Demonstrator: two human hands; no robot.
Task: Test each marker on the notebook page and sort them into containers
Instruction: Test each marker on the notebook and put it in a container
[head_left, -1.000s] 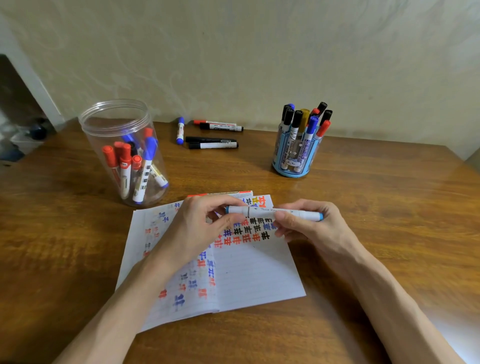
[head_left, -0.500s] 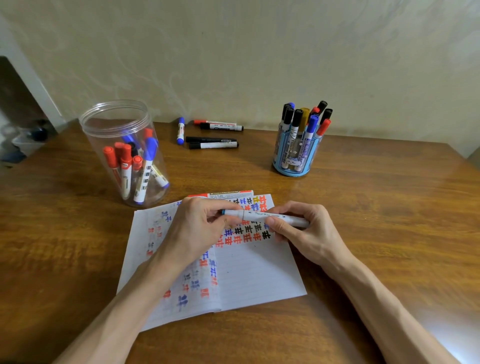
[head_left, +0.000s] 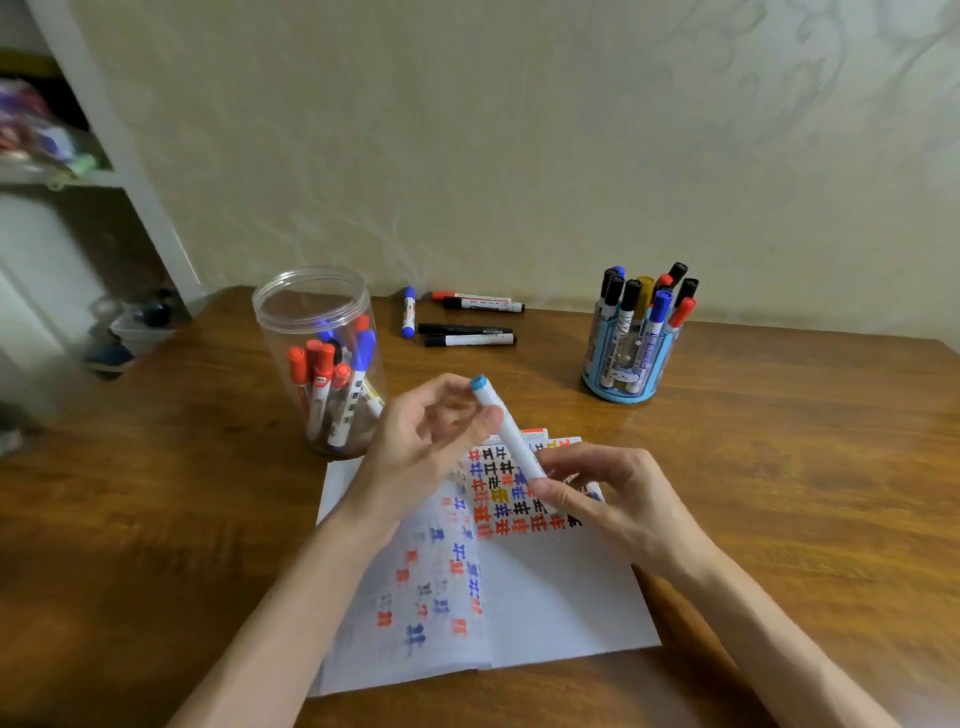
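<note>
A white marker (head_left: 506, 430) with a light-blue end is held tilted above the open notebook (head_left: 545, 597), its blue end up and to the left. My left hand (head_left: 431, 441) holds its upper part with thumb and fingers. My right hand (head_left: 618, 499) pinches its lower end, which the fingers hide. The notebook page carries rows of red, blue, black and yellow test marks. A clear plastic jar (head_left: 322, 358) at the left holds several red and blue markers. A blue pen holder (head_left: 631, 358) at the right holds several capped markers upright.
Several loose markers (head_left: 465, 335) lie on the wooden table (head_left: 805, 467) near the wall, between the jar and the holder. A white shelf unit (head_left: 104, 171) stands off the table's left edge.
The marker went from lying level between both hands to tilting up, its blue end now raised toward the left. The camera view has lifted, so everything sits lower in frame.
</note>
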